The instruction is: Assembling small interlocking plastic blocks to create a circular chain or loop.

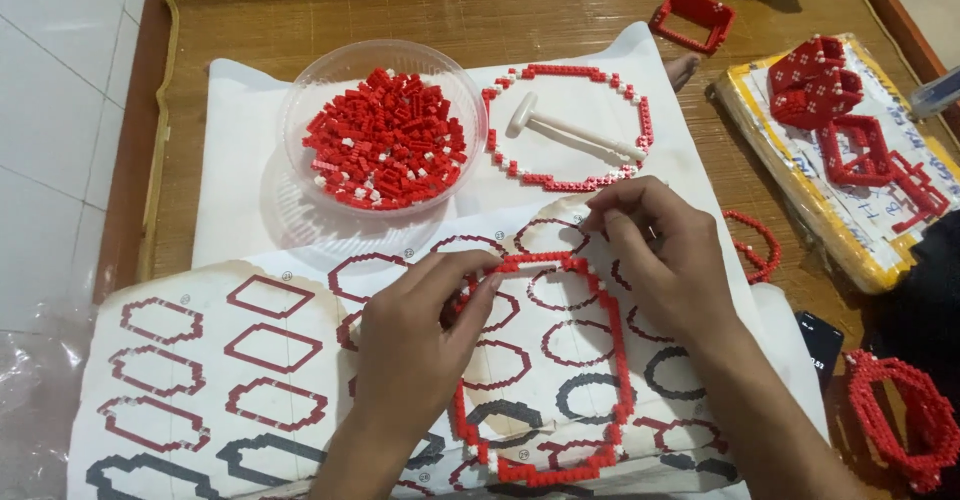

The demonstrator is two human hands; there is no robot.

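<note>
- Near the middle of the view, the left hand (415,345) and the right hand (665,255) both work on a red brick ring (610,360), an elongated loop of tiny red and white bricks lying flat on a printed pattern sheet (200,360).
- The left hand's thumb and forefinger are pinched on the ring's far left corner, fingers closed on the bricks.
- The right hand's fingertips press together on the far right end of the same top edge; whether they also hold a loose brick cannot be told.
- The ring runs from the hands down toward the near edge, where its bottom side lies between the two forearms.
- The pattern sheet shows rows of red and dark octagon outlines.
- Further away, left of centre, a clear plastic bowl (300,110) holds a heap of loose red and white bricks.
- Right of the bowl lies a second, rounder brick ring (640,125) on white paper, with a white tool (560,125) inside it.
- Far right, a yellow-edged board (790,175) carries several finished red pieces.
- A small red frame (690,18) sits on the far side of the woven mat (400,20).
- Near right, another red brick assembly (900,415) lies beside a dark phone (818,345).
</note>
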